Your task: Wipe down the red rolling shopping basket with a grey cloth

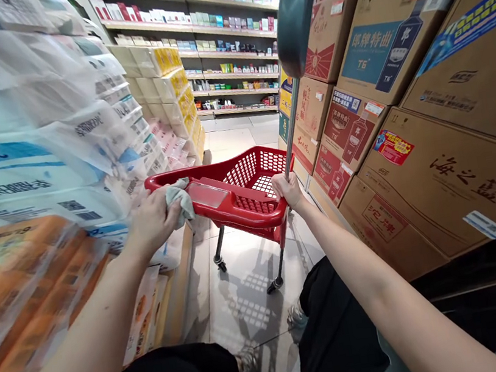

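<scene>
A red plastic shopping cart (214, 206) with a perforated basket stands in front of me on wheeled metal legs. My left hand (153, 218) is closed on a pale grey-green cloth (179, 200), beside the left end of the cart's handle. At the handle's right corner, my right hand (288, 189) is closed around a slim metal pole (293, 121). The pole slants upward to a thick dark rounded end piece (298, 19). Its lower part is hidden behind my hand and the cart.
Stacked tissue packs (26, 118) rise close on my left, with orange packs (26, 285) below. Cardboard cartons (449, 170) wall the right side. Ahead, shelves (233, 49) hold many small boxes. Pale floor tiles (231, 133) run along the aisle.
</scene>
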The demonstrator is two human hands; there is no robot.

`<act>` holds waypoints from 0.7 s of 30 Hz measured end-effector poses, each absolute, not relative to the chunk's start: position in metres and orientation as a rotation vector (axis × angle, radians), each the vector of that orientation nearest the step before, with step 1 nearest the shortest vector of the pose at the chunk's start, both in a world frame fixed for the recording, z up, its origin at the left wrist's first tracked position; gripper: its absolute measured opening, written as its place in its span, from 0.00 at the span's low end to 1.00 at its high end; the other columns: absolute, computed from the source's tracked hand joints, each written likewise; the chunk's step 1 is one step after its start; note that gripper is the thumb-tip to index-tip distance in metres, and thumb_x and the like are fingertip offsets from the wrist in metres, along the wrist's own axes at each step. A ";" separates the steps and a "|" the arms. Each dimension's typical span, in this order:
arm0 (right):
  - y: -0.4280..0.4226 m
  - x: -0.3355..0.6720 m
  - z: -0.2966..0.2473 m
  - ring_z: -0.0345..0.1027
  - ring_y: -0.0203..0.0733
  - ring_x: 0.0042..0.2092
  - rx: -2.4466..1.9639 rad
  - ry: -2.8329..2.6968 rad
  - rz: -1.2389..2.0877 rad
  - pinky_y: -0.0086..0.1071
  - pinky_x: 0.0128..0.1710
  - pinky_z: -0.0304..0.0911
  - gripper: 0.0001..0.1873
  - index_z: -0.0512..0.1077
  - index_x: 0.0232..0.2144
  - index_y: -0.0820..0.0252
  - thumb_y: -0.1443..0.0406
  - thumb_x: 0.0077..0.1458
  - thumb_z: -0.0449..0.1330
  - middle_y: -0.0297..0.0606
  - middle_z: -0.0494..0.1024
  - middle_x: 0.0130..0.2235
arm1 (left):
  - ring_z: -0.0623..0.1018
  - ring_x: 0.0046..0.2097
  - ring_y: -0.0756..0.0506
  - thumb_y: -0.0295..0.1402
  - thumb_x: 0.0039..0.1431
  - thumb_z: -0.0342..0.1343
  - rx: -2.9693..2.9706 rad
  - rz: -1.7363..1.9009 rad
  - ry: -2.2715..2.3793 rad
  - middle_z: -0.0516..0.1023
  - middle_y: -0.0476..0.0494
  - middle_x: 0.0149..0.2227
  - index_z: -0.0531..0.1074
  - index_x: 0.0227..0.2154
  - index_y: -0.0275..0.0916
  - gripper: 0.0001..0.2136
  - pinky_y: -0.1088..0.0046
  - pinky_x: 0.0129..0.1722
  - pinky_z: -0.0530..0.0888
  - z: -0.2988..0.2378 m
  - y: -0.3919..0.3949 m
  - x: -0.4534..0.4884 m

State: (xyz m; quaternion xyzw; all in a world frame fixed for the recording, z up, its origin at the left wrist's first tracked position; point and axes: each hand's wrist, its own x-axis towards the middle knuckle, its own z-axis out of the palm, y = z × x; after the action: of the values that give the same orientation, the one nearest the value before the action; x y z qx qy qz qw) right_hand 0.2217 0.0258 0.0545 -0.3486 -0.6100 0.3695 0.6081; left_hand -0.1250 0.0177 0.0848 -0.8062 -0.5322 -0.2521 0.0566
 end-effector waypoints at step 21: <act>0.038 0.285 0.049 0.57 0.32 0.17 -1.017 -1.406 0.741 0.28 0.21 0.55 0.28 0.54 0.12 0.54 0.51 0.60 0.52 0.28 0.60 0.13 | 0.75 0.45 0.39 0.52 0.65 0.35 -2.483 -0.159 -2.064 0.80 0.30 0.44 0.77 0.37 0.31 0.31 0.65 0.44 0.66 0.132 0.067 -0.045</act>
State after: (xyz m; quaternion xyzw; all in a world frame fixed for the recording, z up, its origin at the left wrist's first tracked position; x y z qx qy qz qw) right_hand 0.2852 0.0379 0.0491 -0.4362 -0.6032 0.3180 0.5872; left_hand -0.0455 0.0674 0.1319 -0.7673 -0.6378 -0.0490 -0.0453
